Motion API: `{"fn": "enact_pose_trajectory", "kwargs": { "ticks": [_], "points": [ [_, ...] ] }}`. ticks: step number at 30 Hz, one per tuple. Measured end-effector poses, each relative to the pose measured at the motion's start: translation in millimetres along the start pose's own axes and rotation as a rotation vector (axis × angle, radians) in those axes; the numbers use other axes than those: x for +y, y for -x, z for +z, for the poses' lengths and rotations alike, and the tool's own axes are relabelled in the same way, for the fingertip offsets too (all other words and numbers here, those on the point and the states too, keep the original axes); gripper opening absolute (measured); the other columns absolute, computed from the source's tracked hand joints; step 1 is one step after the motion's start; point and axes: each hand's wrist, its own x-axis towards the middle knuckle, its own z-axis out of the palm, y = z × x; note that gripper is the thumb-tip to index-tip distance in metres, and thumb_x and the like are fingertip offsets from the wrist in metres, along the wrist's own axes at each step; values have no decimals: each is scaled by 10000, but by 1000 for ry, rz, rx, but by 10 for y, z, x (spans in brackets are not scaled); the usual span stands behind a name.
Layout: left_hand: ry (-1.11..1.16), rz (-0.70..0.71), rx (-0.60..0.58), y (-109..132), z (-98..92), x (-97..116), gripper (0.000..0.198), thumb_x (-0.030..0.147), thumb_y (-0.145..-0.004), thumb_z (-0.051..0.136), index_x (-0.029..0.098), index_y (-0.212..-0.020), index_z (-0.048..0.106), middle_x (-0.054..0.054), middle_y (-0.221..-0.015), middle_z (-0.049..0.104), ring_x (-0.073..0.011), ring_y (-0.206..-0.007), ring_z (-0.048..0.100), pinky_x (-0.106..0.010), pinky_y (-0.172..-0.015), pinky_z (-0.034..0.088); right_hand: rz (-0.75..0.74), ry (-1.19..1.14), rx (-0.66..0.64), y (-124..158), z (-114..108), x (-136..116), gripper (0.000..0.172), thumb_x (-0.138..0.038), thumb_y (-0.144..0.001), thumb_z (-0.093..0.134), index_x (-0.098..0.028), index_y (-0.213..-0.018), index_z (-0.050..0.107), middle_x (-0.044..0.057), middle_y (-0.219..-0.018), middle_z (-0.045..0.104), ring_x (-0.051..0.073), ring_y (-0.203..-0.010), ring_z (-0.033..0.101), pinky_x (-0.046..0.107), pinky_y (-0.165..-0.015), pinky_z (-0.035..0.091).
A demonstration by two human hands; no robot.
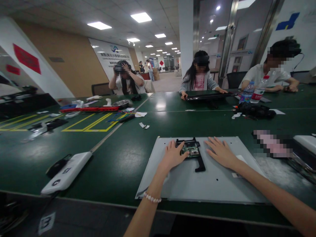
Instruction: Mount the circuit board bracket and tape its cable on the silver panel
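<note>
A flat grey panel [212, 184] lies on the green table [118, 164] in front of me. In its upper middle sits a small green circuit board [190, 148] inside a black plastic bracket [198, 162]. My left hand [173, 155] rests on the panel with its fingers stretched onto the board's left side. My right hand [220, 152] lies flat and spread on the panel just right of the bracket. Neither hand holds anything.
A white device [66, 172] with a black cable lies at front left. Yellow tape lines [96, 122], red and blue tools and a metal bowl [121, 103] lie far left. Three people sit across the table. Bottles [258, 90] and a black bag [256, 110] are at far right.
</note>
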Motion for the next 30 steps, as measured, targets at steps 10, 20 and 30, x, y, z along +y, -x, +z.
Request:
{"fn": "enact_pose_trajectory", "kwargs": {
  "ticks": [10,20,30],
  "points": [
    [-13,105,23,63,126,187,669,562,-941,318,201,-1505,291,-201,-1560,208,-328,-1459,117,-585,-1116,155,-150,-237,156,81,-100,-38,544,-476,-986,247,-253,-1473,341,84,-1524,373,246,-1418,292,489,-1138,251],
    [4,212,52,115,199,236,685,559,-951,317,179,-1516,242,-197,-1545,249,-322,-1450,163,-554,-1127,176,-293,-402,38,141,-152,-96,814,-586,-848,545,-241,-1516,233,118,-1583,224,286,-1452,192,487,-1159,216],
    [23,254,8,133,106,196,723,607,-948,261,174,-1524,216,-178,-1563,221,-300,-1463,120,-560,-1138,150,-289,-482,-75,196,-306,-101,975,-555,-751,672,-266,-1531,164,119,-1600,146,301,-1459,157,502,-1158,214]
  ]
}}
